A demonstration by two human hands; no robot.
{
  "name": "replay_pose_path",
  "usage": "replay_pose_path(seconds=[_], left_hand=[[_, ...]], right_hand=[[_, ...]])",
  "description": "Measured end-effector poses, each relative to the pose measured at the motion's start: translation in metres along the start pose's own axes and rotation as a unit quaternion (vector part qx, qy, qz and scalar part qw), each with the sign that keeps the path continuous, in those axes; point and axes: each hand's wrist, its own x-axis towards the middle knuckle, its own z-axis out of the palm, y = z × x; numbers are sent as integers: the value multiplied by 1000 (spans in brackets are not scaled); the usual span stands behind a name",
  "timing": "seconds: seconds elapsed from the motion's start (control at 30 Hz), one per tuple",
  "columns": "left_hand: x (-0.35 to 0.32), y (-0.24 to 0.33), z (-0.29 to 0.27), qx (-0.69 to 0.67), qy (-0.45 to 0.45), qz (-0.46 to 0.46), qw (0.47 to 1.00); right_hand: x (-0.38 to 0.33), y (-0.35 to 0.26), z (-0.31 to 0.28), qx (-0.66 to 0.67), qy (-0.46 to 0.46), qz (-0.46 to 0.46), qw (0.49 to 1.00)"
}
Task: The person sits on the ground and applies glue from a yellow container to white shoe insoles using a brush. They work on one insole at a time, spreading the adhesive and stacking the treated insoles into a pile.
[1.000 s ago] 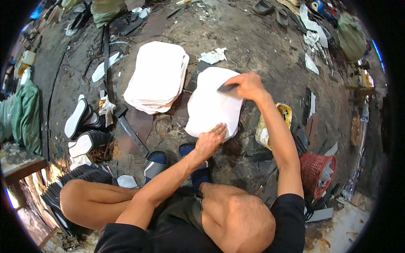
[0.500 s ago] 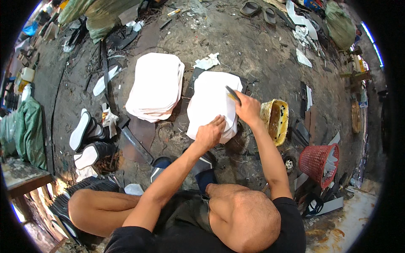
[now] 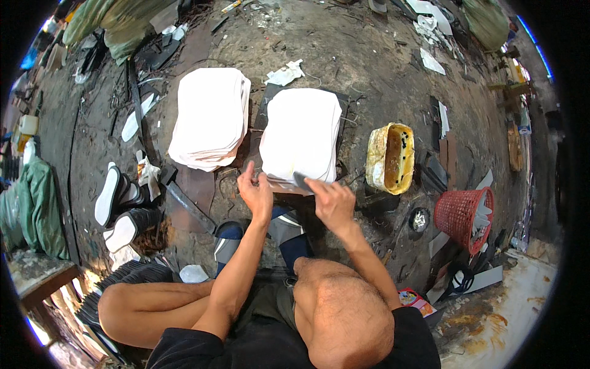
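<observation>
Two stacks of white sheets lie on the dirty floor in front of me: a left stack (image 3: pixel 209 117) and a right stack (image 3: pixel 302 134) resting on a dark board. My right hand (image 3: pixel 329 200) grips a small dark tool (image 3: pixel 301 180) at the near edge of the right stack. My left hand (image 3: pixel 255 187) is at the stack's near left corner, fingers pinched together on its edge. My knees and striped shorts lie just below both hands.
A yellow glue-stained tub (image 3: pixel 391 157) stands right of the stack. A red basket (image 3: pixel 464 215) sits further right. Black-and-white shoes (image 3: pixel 120 209) lie at the left beside a green cloth (image 3: pixel 34 206). Scraps litter the floor behind.
Both hands have drawn back from the middle of the right stack to its near edge. The view has shifted, so the stacks appear closer to me.
</observation>
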Motion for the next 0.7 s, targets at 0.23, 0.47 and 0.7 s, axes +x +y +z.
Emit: replay_pose_path(seconds=[0.23, 0.47, 0.7], left_hand=[[-15, -4, 10, -65, -43, -94, 993], [-9, -1, 5, -73, -61, -109, 989], [-3, -27, -3, -193, -79, -205, 956]], right_hand=[[106, 38, -49, 151, 33, 140, 978], [189, 74, -18, -87, -29, 84, 992], [89, 30, 9, -49, -45, -134, 989]])
